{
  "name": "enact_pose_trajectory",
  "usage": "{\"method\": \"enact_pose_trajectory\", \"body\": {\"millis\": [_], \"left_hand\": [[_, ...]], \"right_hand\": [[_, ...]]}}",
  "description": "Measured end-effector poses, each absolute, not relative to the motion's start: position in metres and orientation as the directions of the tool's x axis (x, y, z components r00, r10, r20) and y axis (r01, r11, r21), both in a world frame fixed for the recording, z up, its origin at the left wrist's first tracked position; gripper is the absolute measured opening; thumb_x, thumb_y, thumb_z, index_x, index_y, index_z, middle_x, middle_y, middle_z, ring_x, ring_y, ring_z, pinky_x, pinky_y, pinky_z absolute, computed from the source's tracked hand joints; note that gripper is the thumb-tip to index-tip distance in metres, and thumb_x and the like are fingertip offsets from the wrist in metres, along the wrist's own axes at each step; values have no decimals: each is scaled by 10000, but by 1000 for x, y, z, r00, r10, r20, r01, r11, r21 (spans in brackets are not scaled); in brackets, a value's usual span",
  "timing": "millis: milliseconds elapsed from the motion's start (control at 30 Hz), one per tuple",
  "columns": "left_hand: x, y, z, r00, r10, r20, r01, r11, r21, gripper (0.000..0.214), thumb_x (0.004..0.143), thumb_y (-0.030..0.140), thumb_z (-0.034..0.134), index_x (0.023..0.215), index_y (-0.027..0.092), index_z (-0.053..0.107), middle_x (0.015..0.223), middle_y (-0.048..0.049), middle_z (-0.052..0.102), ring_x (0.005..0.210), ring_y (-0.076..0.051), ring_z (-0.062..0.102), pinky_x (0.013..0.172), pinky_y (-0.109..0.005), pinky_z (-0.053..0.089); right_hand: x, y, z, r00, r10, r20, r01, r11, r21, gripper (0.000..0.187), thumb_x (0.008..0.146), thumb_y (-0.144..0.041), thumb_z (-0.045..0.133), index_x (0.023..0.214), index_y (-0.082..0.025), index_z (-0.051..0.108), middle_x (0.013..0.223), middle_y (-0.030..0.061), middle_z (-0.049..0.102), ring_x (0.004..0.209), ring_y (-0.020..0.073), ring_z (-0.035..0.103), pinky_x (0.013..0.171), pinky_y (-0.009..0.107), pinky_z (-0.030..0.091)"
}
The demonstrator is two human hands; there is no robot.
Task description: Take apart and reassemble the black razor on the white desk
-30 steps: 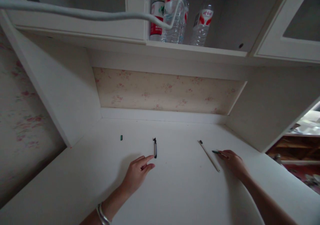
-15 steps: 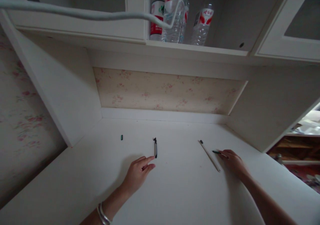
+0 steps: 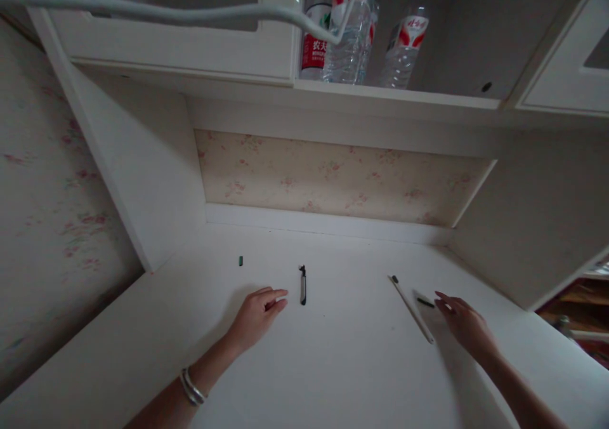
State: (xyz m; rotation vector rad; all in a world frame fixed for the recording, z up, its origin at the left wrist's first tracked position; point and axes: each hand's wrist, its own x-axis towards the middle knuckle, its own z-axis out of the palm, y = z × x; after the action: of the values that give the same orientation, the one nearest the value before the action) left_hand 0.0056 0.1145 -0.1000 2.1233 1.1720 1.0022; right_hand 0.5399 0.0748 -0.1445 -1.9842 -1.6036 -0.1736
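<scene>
My left hand (image 3: pixel 254 315) lies on the white desk (image 3: pixel 333 365), fingers loosely extended, holding nothing, a little left of a short black pen (image 3: pixel 303 285). My right hand (image 3: pixel 464 324) rests flat on the desk with fingers stretched out, its fingertips just right of a small dark green pen (image 3: pixel 425 302). A long pale stick with a dark tip (image 3: pixel 412 308) lies diagonally left of that hand. A tiny green cap (image 3: pixel 240 261) sits at the back left.
White side panels (image 3: pixel 143 181) wall the desk in on both sides, with a floral back panel (image 3: pixel 333 181) behind. A shelf above holds several water bottles (image 3: pixel 354 35). A white cable (image 3: pixel 166 13) crosses the top.
My left hand has drawn back left from the black pen. My right hand has let go of the green pen, which lies on the desk. The view has shifted slightly.
</scene>
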Motion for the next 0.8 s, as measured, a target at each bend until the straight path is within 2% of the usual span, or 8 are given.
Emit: {"method": "enact_pose_trajectory", "body": {"millis": [133, 200, 267, 400, 467, 567, 667, 800], "left_hand": [[-35, 151, -94, 378, 872, 313, 727, -488, 484, 265, 906, 319, 461, 1069, 249, 658, 903, -40, 601, 794, -179, 561, 757, -266, 414], [-59, 174, -94, 347, 896, 277, 811, -435, 392, 255, 900, 285, 456, 1054, 250, 656, 962, -39, 591, 831, -182, 570, 805, -276, 411], [-81, 196, -95, 314, 918, 241, 862, -382, 333, 302, 869, 292, 490, 1136, 222, 610, 1007, -51, 560, 838, -187, 575, 816, -276, 418], [-110, 233, -103, 293, 943, 155, 891, -329, 312, 573, 795, 357, 535, 1312, 127, 443, 1155, -110, 481, 1043, -238, 515, 940, -293, 371], [-114, 248, -109, 292, 948, 124, 896, -317, 312, 630, 766, 394, 547, 1303, 80, 441, 1171, -140, 472, 1083, -263, 488, 961, -311, 360], [-115, 267, -115, 300, 951, 74, 899, -308, 310, 676, 722, 435, 578, 1259, 36, 481, 1137, -166, 495, 1046, -280, 505, 940, -321, 378], [-115, 281, -115, 313, 949, 28, 898, -306, 317, 619, 682, 442, 616, 1170, 65, 568, 1083, -153, 536, 1010, -280, 525, 907, -314, 395], [-116, 292, -112, 337, 942, -11, 883, -312, 351, 377, 659, 389, 650, 953, 154, 674, 959, -99, 597, 904, -252, 562, 810, -288, 419]], "right_hand": [[502, 76, -126, 254, 857, 449, 907, -50, -418, 504, 836, -575, 365, 992, -214, 681, 937, 77, 665, 862, 326, 616, 702, 361, 493], [470, 79, -114, 211, 882, 421, 875, 22, -483, 488, 854, -597, 401, 979, -215, 677, 836, 61, 673, 802, 313, 628, 678, 334, 494], [433, 81, -104, 164, 897, 410, 841, 90, -533, 497, 883, -626, 401, 941, -217, 677, 768, 44, 659, 695, 290, 629, 593, 310, 488], [358, 89, -94, -5, 917, 399, 739, 272, -616, 478, 965, -571, 359, 967, -200, 661, 721, 28, 628, 636, 258, 609, 600, 303, 476], [329, 96, -98, -73, 919, 387, 679, 330, -656, 474, 979, -549, 350, 1006, -186, 654, 711, 34, 622, 652, 260, 606, 616, 308, 471], [296, 108, -110, -130, 936, 328, 635, 332, -698, 446, 977, -498, 353, 1091, -168, 631, 723, 37, 630, 653, 249, 608, 602, 291, 458], [273, 119, -122, -154, 945, 287, 655, 315, -687, 392, 970, -411, 365, 1167, -162, 595, 754, 36, 640, 684, 236, 614, 587, 269, 439], [246, 130, -125, -82, 970, 228, 762, 209, -614, 320, 949, -315, 441, 1204, -163, 563, 901, 52, 651, 853, 245, 610, 690, 263, 439]]}}
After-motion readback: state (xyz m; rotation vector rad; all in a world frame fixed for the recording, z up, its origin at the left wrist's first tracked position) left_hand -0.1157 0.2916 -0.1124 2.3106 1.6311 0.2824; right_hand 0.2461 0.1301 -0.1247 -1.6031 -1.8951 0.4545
